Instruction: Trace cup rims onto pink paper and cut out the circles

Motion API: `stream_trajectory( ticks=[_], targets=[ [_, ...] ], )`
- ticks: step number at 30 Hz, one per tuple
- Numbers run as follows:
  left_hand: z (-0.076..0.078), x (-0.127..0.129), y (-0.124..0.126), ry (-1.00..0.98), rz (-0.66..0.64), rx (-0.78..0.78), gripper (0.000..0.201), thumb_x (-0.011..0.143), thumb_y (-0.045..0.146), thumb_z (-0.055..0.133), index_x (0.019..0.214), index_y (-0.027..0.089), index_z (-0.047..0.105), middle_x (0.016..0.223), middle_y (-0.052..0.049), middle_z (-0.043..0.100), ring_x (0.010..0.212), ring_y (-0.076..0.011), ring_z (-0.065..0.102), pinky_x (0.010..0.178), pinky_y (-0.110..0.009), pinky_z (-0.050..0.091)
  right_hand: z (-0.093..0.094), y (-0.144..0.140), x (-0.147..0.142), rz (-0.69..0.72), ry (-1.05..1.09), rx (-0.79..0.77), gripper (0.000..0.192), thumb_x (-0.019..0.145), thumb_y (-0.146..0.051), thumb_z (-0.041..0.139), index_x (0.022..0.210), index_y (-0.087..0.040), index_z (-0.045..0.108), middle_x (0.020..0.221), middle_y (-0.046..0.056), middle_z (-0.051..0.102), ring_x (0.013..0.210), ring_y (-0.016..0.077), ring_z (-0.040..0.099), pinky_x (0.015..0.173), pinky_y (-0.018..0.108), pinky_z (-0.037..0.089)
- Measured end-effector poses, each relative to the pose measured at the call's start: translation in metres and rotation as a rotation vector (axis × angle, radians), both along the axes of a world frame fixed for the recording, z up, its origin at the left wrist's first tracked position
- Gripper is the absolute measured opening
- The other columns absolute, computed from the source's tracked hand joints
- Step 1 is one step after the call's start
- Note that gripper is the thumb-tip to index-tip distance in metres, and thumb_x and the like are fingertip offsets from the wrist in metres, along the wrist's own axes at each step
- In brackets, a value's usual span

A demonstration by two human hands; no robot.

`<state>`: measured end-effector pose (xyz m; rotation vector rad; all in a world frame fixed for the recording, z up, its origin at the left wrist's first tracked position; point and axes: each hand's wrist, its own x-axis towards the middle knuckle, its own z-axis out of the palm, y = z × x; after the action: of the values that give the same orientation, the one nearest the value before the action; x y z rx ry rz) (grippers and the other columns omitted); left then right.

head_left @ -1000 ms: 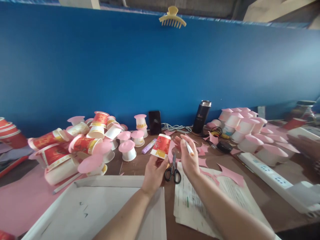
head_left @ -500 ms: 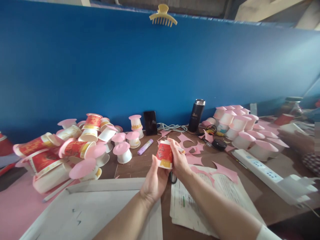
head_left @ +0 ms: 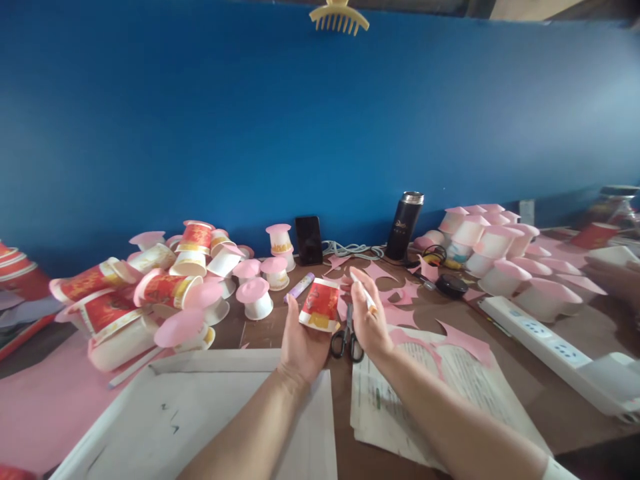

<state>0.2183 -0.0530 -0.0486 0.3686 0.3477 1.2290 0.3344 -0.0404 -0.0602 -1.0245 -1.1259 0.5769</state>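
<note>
Red paper cup (head_left: 320, 305) gripped in left hand (head_left: 300, 340).
R hand (head_left: 369, 320) just beside it, fingers curled round white pen (head_left: 364, 293); scissors (head_left: 346, 337) below, btwn both hands.

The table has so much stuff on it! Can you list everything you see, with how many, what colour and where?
paper cup: one, red and gold, in the left hand
pen: one, white with orange tip, in the right hand
scissors: one pair, black handles, between the hands
cup pile: many, red, white, pink-topped, left side
pink-topped cups: many, white, right side
pink paper scraps: several, table middle
glue stick: one, purple, behind the cup
phone: one, black, against the wall
flask: one, black, by the wall
power strip: one, white, right
hair clip: one, yellow, wall top
left hand: holds the cup
right hand: holds the pen
</note>
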Motion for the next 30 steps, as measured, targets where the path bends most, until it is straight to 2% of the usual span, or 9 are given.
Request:
stream_trajectory(
  ticks=[3,7,13,19,25,30],
  targets=[
    [0.000,-0.003,0.002,-0.004,0.059,-0.060,0.051,0.081,0.059,0.053,0.113,0.020,0.064,0.116,-0.009,0.066,0.108,-0.0243,0.061,0.088,-0.034,0.051,0.008,-0.009,0.007,-0.105,-0.213,0.189,0.036,0.094,-0.036,0.043,0.127,-0.026,0.051,0.119,0.010,0.059,0.100,0.0200,0.061,0.083,0.038,0.052],
    [-0.003,-0.003,0.005,-0.012,0.131,-0.087,0.047,0.080,0.055,0.058,0.111,0.019,0.065,0.119,-0.009,0.065,0.116,-0.0231,0.057,0.096,-0.031,0.048,0.018,-0.020,0.009,-0.070,-0.458,0.343,0.027,0.090,-0.023,0.050,0.116,-0.026,0.059,0.109,0.008,0.064,0.095,0.0218,0.062,0.086,0.041,0.050],
    [-0.007,-0.002,0.007,0.027,0.095,-0.070,0.042,0.083,0.050,0.057,0.106,0.017,0.067,0.112,-0.009,0.068,0.113,-0.0213,0.059,0.097,-0.029,0.046,0.017,-0.019,0.008,-0.060,-0.521,0.278,0.019,0.087,-0.021,0.054,0.105,-0.023,0.060,0.094,0.005,0.067,0.081,0.0177,0.065,0.074,0.031,0.053],
    [-0.012,0.003,0.006,0.105,0.092,-0.047,0.035,0.084,0.044,0.058,0.102,0.016,0.069,0.105,-0.008,0.071,0.109,-0.0213,0.061,0.093,-0.029,0.047,0.017,-0.017,0.009,-0.105,-0.540,0.235,0.014,0.087,-0.025,0.055,0.100,-0.023,0.059,0.088,0.004,0.066,0.075,0.0160,0.063,0.069,0.028,0.052],
    [-0.011,0.005,0.004,0.088,0.076,-0.052,0.032,0.087,0.039,0.054,0.102,0.015,0.069,0.108,-0.007,0.070,0.107,-0.0186,0.061,0.094,-0.026,0.045,0.020,-0.017,0.009,-0.104,-0.581,0.296,0.013,0.089,-0.023,0.051,0.098,-0.023,0.060,0.089,0.005,0.066,0.081,0.0182,0.062,0.074,0.033,0.051],
    [-0.014,0.005,0.005,0.107,0.116,-0.037,0.026,0.086,0.035,0.056,0.100,0.018,0.069,0.107,-0.005,0.070,0.106,-0.0182,0.062,0.093,-0.027,0.045,0.021,-0.017,0.011,-0.099,-0.616,0.359,0.015,0.088,-0.019,0.052,0.099,-0.023,0.062,0.091,0.005,0.068,0.083,0.0195,0.062,0.077,0.036,0.051]
  ],
)
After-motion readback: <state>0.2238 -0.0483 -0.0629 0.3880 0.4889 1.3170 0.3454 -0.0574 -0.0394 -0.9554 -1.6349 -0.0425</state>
